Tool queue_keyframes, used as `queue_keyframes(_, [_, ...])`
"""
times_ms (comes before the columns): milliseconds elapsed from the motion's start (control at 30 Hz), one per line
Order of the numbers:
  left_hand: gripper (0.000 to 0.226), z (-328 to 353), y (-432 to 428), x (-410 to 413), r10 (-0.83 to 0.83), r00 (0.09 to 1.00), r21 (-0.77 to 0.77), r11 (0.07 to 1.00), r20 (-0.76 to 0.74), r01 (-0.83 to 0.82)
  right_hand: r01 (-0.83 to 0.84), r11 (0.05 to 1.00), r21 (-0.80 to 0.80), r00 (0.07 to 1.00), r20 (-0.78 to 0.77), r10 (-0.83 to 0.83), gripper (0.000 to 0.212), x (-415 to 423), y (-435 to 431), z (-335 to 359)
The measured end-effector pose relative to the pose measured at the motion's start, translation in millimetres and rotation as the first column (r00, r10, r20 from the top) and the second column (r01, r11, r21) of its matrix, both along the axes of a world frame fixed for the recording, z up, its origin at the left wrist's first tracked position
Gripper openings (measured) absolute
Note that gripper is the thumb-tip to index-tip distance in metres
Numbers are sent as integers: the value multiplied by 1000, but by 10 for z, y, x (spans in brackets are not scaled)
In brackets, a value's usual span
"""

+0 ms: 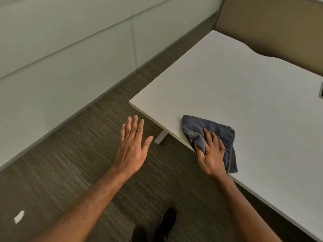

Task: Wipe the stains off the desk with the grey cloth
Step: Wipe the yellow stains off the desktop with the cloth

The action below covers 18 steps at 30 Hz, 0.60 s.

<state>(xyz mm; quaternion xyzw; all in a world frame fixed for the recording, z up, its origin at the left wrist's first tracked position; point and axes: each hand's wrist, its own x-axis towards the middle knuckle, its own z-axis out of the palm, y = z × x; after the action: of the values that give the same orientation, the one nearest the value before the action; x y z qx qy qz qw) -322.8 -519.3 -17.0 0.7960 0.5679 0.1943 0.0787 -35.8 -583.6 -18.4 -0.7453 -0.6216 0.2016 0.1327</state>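
Two hands: R (212,154) presses grey cloth (218,131) on desk (244,95), L (132,145) open, empty; stains maybe too faint.

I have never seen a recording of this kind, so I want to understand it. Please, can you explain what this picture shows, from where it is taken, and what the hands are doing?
There is no machine here. One camera, worn on a person's head, looks forward and down, so you see the person's own two bare arms. The right hand presses flat on a folded grey-blue terry cloth, which lies on the white rectangular desk top, near its front edge. The left hand is open, fingers spread, holding nothing; it hovers over the striped brown carpet floor, beside the desk. A dark shoe shows at the bottom. I see no clear stains on the desk in this picture.
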Motion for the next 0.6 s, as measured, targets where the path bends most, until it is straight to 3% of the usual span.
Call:
queue_keyframes(267, [69, -276, -483, -41, 38, 998, -6, 999, 49, -38, 73, 997, 14, 977, -201, -69, 67, -48, -117, 155])
queue_keyframes(500, [69, -382, -807, 71, 119, 989, -24, 993, 90, -118, -87, 995, 45, 996, -31, 88, 66, -3, -271, 66])
queue_keyframes(600, [69, -444, -933, 182, 164, 980, -13, 986, 111, -164, -130, 988, 82, 989, -56, 135, 61, 37, -311, 46])
